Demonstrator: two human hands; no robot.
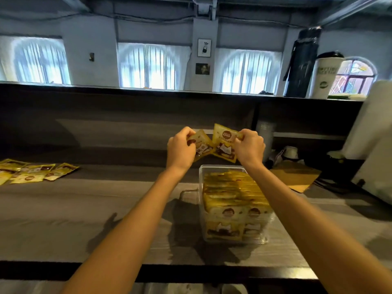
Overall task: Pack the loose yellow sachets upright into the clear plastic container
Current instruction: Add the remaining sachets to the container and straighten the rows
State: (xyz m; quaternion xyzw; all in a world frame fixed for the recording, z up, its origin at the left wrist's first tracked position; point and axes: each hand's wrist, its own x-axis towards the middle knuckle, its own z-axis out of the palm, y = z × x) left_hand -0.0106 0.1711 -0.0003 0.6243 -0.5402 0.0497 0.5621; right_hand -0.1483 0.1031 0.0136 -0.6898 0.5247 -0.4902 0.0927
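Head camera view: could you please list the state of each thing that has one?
Clear plastic container: open, nearly full of upright sachets.
Left hand: pinching a tilted yellow sachet.
Right hand: pinching a second yellow sachet.
Loose yellow sachets: lying flat on the grey counter, far left.
White paper cup: upright, dark lid on.

No wording can be read anywhere. The yellow sachets (224,143) held up carry a brown round logo with pale lettering, too blurred to make out. The tall white cup (325,77) at the back bears green print, perhaps two lines, likewise illegible.
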